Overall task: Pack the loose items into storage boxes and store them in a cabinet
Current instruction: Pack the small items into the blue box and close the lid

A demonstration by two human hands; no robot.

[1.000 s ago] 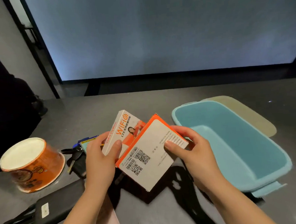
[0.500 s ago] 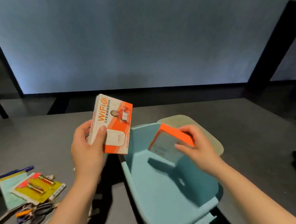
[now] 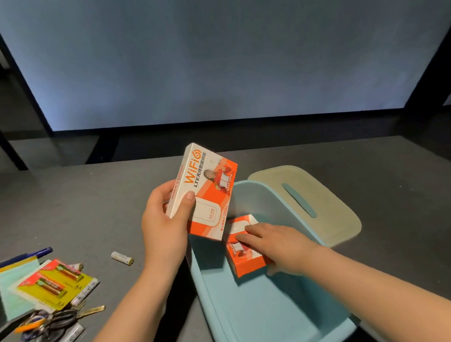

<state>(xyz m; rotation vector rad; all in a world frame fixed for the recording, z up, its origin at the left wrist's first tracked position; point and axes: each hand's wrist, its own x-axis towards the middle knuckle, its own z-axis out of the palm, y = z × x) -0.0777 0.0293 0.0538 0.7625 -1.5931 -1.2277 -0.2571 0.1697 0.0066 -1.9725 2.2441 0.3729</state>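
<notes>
The small orange-and-white cardboard carton [image 3: 245, 251] lies inside the light-blue plastic storage box [image 3: 266, 317], near its far end, under the right hand [image 3: 280, 246], fingers flat on top. It is probably light and rigid; grip the long edges. The left hand [image 3: 167, 226] pinches the larger WiFi carton [image 3: 207, 190] above the box's left rim.

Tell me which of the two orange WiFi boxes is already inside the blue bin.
The smaller-looking orange box under the right hand, lying in the blue bin. The other WiFi box is held up above the bin's rim by the left hand.
</notes>
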